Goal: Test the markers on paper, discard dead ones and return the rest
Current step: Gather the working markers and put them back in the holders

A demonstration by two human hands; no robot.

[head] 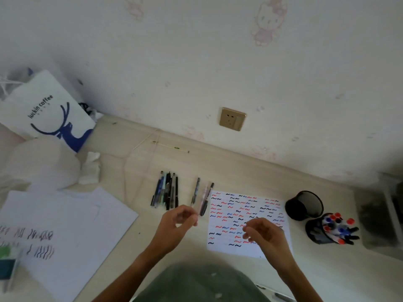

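Note:
A test paper point(268, 205) covered in red, blue and black squiggles lies on the desk. My right hand point(265, 235) hovers over its lower half with loosely curled fingers, and I see nothing in it. My left hand point(177, 224) is left of the paper, its fingertips drawn together beside the near ends of three pens point(204, 198). Motion blur hides whether it pinches one. A larger bundle of markers point(166, 191) lies further left. A black cup of red-, blue- and black-capped markers point(331, 228) stands to the right, behind it an empty black mesh cup point(304, 205).
Blank and scribbled sheets point(65, 227) cover the left of the desk, with a coffee bag point(46, 114) and crumpled tissue point(90, 168) behind them. A wall socket point(232, 119) sits above the desk's back edge. A thin stick point(172, 146) lies near the wall.

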